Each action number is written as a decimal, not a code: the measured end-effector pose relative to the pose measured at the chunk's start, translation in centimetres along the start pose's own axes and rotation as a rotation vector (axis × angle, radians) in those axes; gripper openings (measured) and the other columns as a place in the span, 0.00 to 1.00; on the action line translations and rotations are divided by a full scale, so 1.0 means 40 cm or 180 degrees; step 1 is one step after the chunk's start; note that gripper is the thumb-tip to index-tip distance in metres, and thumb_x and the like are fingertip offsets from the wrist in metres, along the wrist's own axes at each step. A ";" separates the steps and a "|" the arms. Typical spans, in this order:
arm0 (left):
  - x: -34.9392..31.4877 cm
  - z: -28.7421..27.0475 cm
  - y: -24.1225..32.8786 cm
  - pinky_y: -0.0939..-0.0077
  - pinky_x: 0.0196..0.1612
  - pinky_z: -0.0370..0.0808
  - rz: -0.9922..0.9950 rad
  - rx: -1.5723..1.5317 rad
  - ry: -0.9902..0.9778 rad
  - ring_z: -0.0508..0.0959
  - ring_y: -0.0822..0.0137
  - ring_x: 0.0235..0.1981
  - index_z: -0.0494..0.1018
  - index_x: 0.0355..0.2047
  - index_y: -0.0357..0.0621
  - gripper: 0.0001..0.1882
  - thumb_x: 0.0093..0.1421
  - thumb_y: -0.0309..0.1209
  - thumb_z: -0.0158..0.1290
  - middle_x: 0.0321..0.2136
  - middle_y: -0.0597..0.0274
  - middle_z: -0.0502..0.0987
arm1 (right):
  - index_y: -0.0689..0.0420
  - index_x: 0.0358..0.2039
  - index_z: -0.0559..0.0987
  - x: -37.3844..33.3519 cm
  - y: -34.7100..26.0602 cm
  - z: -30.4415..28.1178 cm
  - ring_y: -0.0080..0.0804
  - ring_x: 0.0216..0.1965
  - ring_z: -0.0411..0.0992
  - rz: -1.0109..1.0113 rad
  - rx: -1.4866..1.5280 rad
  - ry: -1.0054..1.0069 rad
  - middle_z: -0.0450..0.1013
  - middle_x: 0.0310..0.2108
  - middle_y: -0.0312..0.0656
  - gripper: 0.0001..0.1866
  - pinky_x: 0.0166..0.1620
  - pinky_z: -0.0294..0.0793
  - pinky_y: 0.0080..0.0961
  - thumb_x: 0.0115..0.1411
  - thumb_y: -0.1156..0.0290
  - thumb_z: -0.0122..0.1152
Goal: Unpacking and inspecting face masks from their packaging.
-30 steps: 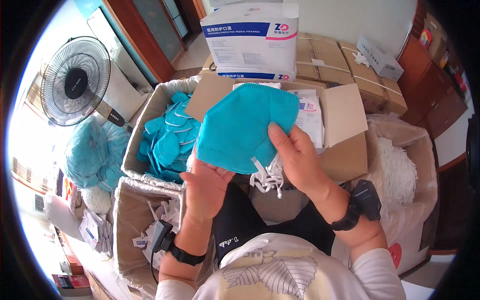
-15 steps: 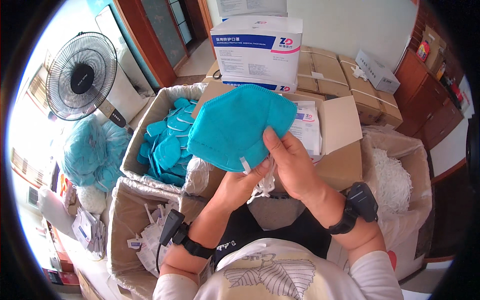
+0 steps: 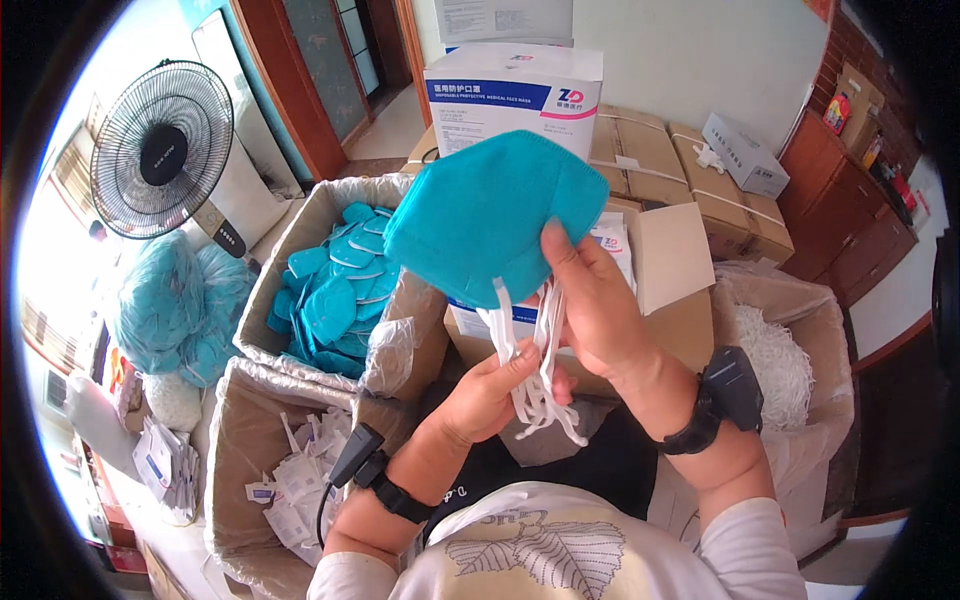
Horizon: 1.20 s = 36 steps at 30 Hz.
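A turquoise face mask [image 3: 490, 205] is held up in front of me, flat and tilted. My right hand [image 3: 605, 310] grips its lower right edge, thumb on the front and fingers behind. White straps [image 3: 545, 370] hang from the mask's lower edge. Below it, my left hand [image 3: 490, 393] is closed around these straps, thumb and fingers pinching them. Whether one mask or a thin stack is in the right hand cannot be made out.
To the left stand a carton of turquoise masks [image 3: 335, 300] and a lined carton of white packets [image 3: 300, 490]. Ahead are an open box [image 3: 675, 255] and a white printed box [image 3: 515, 100]. A carton of white straps [image 3: 770, 370] stands right; a fan [image 3: 165, 150] far left.
The mask has risen and shifted slightly right with my right hand. My left hand has moved down off the mask's edge onto the straps, which now hang in fuller view.
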<state>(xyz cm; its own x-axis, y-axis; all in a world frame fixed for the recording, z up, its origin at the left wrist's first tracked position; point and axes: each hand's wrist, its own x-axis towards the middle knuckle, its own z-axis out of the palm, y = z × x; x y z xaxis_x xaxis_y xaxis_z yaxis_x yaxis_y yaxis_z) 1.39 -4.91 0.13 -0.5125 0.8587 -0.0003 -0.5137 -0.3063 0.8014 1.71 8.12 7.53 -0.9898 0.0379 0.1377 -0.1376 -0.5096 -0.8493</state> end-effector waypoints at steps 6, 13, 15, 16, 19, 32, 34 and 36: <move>-0.013 0.016 -0.006 0.69 0.49 0.63 -0.0154 -0.0242 -0.0132 0.63 0.75 0.26 0.60 0.49 0.33 0.27 0.63 0.45 0.33 0.21 0.70 0.60 | 0.56 0.42 0.69 0.039 -0.018 -0.047 0.17 0.33 0.66 -0.0313 -0.0364 0.0064 0.69 0.34 0.32 0.19 0.36 0.66 0.17 0.60 0.54 0.46; -0.041 -0.027 -0.041 0.78 0.39 0.63 -0.0094 -0.0342 -0.0379 0.62 0.77 0.26 0.63 0.47 0.36 0.24 0.62 0.45 0.37 0.21 0.72 0.60 | 0.58 0.45 0.67 0.073 -0.009 -0.104 0.22 0.41 0.68 -0.0268 -0.0137 0.0214 0.69 0.40 0.36 0.19 0.45 0.66 0.23 0.61 0.57 0.45; -0.040 -0.034 -0.040 0.79 0.40 0.63 -0.0276 -0.0031 -0.0325 0.64 0.77 0.28 0.64 0.47 0.36 0.24 0.62 0.45 0.38 0.23 0.71 0.63 | 0.59 0.45 0.67 0.071 -0.010 -0.108 0.23 0.42 0.67 -0.0211 -0.0144 0.0279 0.69 0.42 0.37 0.19 0.46 0.66 0.24 0.61 0.58 0.44; -0.040 -0.037 -0.037 0.79 0.41 0.63 -0.0453 0.0283 -0.0275 0.66 0.76 0.31 0.64 0.46 0.37 0.23 0.62 0.44 0.38 0.25 0.70 0.66 | 0.59 0.46 0.66 0.069 -0.017 -0.108 0.23 0.43 0.67 -0.0260 -0.0166 0.0230 0.68 0.43 0.37 0.19 0.47 0.66 0.24 0.61 0.58 0.44; -0.057 -0.039 -0.028 0.78 0.43 0.64 -0.0421 0.0617 -0.0126 0.69 0.73 0.35 0.66 0.46 0.38 0.22 0.62 0.43 0.39 0.32 0.66 0.71 | 0.60 0.48 0.65 0.053 -0.050 -0.078 0.24 0.43 0.67 -0.0513 -0.0225 0.0113 0.67 0.45 0.39 0.19 0.47 0.66 0.24 0.62 0.60 0.43; 0.006 -0.143 0.077 0.65 0.59 0.45 0.1445 0.2325 0.0978 0.47 0.58 0.60 0.44 0.58 0.34 0.47 0.49 0.51 0.54 0.58 0.48 0.48 | 0.61 0.38 0.72 0.044 -0.130 0.014 0.15 0.28 0.67 -0.1337 -0.1377 -0.0132 0.71 0.28 0.33 0.17 0.32 0.68 0.15 0.61 0.59 0.46; 0.048 -0.079 0.151 0.64 0.59 0.45 0.1950 0.2356 0.0980 0.47 0.57 0.61 0.43 0.58 0.34 0.49 0.48 0.52 0.55 0.59 0.48 0.47 | 0.61 0.39 0.71 0.049 -0.139 0.029 0.16 0.28 0.67 -0.1214 -0.1343 -0.0310 0.71 0.29 0.33 0.17 0.32 0.68 0.14 0.61 0.59 0.45; 0.079 -0.013 0.209 0.64 0.59 0.47 0.2506 0.2420 0.0653 0.50 0.58 0.59 0.47 0.57 0.34 0.48 0.47 0.53 0.54 0.57 0.49 0.52 | 0.61 0.39 0.71 0.053 -0.154 0.039 0.16 0.29 0.68 -0.1200 -0.1325 -0.0306 0.71 0.29 0.34 0.18 0.33 0.69 0.15 0.61 0.58 0.45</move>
<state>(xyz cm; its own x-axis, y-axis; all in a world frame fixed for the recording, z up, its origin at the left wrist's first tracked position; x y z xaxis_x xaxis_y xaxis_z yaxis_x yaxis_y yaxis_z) -4.90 -4.97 6.53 -0.6500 0.4296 0.6269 0.5241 -0.3439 0.7791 0.54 9.99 13.87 -0.8641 0.0631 0.4993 -0.5033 -0.0936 -0.8590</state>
